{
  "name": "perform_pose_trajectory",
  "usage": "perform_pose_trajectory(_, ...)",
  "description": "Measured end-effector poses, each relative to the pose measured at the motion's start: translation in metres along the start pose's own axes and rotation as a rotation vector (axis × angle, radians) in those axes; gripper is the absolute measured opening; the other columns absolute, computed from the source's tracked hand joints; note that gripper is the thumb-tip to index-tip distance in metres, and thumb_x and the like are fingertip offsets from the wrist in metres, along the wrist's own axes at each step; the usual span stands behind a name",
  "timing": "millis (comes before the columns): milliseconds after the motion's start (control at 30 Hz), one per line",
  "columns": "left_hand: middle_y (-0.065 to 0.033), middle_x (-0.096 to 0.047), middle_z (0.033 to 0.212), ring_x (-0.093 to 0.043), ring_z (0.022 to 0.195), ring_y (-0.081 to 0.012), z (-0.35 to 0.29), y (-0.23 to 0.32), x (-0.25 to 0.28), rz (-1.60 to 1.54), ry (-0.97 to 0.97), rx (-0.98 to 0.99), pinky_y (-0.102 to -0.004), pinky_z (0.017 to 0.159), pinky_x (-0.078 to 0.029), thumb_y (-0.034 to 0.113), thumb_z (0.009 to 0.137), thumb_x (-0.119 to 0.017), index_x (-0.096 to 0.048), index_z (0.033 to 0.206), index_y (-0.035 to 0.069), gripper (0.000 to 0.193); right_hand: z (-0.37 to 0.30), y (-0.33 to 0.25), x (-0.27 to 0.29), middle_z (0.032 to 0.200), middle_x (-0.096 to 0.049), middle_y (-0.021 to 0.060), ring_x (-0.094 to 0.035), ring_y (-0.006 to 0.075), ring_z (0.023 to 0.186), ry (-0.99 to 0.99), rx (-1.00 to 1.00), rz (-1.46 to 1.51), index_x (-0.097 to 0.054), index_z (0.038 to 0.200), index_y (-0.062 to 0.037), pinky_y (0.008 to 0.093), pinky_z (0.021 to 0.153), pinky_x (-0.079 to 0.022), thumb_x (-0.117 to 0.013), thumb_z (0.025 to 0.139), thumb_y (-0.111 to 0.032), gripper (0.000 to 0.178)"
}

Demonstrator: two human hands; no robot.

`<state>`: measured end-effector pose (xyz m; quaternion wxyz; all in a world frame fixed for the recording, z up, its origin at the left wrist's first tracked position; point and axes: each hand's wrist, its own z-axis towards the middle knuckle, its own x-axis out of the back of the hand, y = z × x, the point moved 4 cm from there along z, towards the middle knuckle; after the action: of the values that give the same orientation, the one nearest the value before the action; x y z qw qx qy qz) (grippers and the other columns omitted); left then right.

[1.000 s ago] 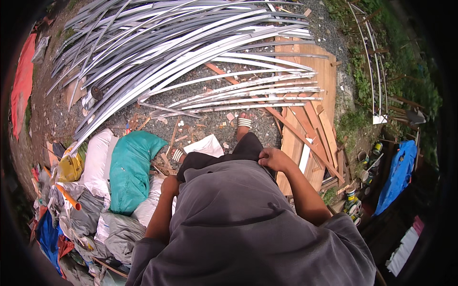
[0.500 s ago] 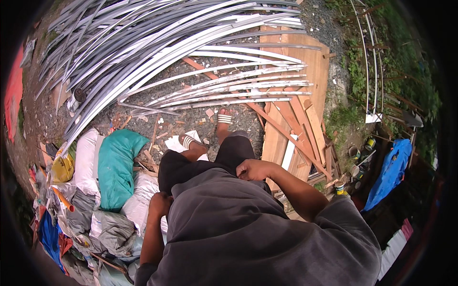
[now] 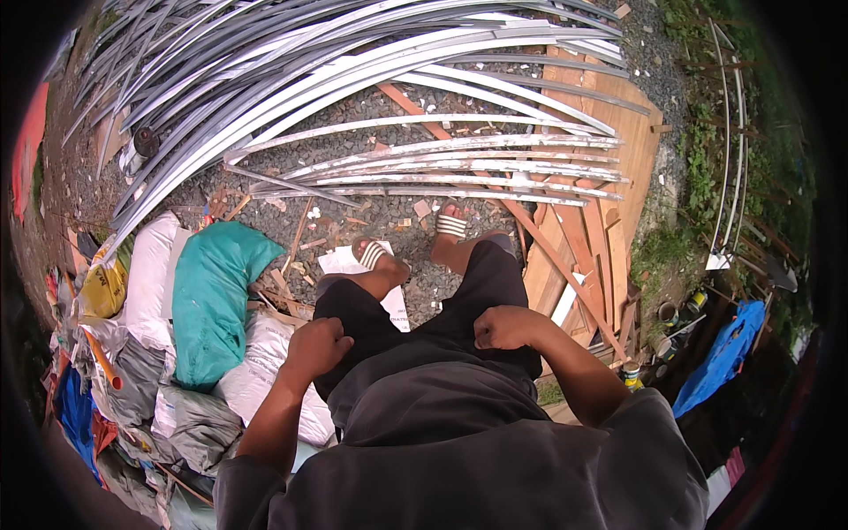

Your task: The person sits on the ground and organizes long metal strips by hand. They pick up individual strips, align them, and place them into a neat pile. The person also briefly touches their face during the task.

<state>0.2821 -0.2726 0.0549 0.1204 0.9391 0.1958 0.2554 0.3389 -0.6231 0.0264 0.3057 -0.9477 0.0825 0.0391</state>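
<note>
Both my hands rest at the thighs of my dark trousers. My left hand is curled closed against the outer side of the left thigh. On the other thigh my right hand is closed too, knuckles against the cloth. Whether either one pinches the fabric is hidden. Beyond my knees, my feet in striped slide sandals stand on gravel. A white printed sheet lies partly under my left foot.
Long grey and white strips lie piled ahead. Brown boards and wooden sheets are at the right, with a blue tarp farther out. A teal sack, white sacks and an orange pipe crowd the left.
My left hand has moved forward from beside my hip to the left thigh. My right hand stays on the right thigh. My knees are farther apart, and the view has shifted.
</note>
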Motion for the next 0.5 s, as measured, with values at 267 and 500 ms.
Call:
perform_pose_trajectory(267, -0.0188, -0.069, 0.100, -0.068, 0.097, -0.0390, 0.224, -0.082, -0.020, -0.103, 0.270, -0.032, -0.0492, 0.084, -0.054, 0.030, 0.087, -0.073, -0.068, 0.098, 0.006, 0.027, 0.170, 0.071, 0.162, 0.088, -0.072, 0.0193, -0.070, 0.0376, 0.087, 0.788, -0.174, -0.386, -0.070, 0.091, -0.0066, 0.0497, 0.080, -0.055, -0.061, 0.089, -0.023, 0.019)
perform_pose_trajectory(500, -0.0208, -0.069, 0.111, -0.067, 0.107, -0.0389, 0.348, -0.130, -0.040, 0.086, 0.255, -0.059, -0.0492, 0.092, -0.053, 0.039, 0.091, -0.069, -0.069, 0.107, 0.003, 0.039, 0.342, 0.122, 0.194, 0.112, -0.070, 0.0189, -0.068, 0.0347, 0.107, 0.639, -0.337, -0.564, -0.069, 0.112, -0.0070, 0.0491, 0.091, -0.054, -0.061, 0.089, -0.024, 0.030)
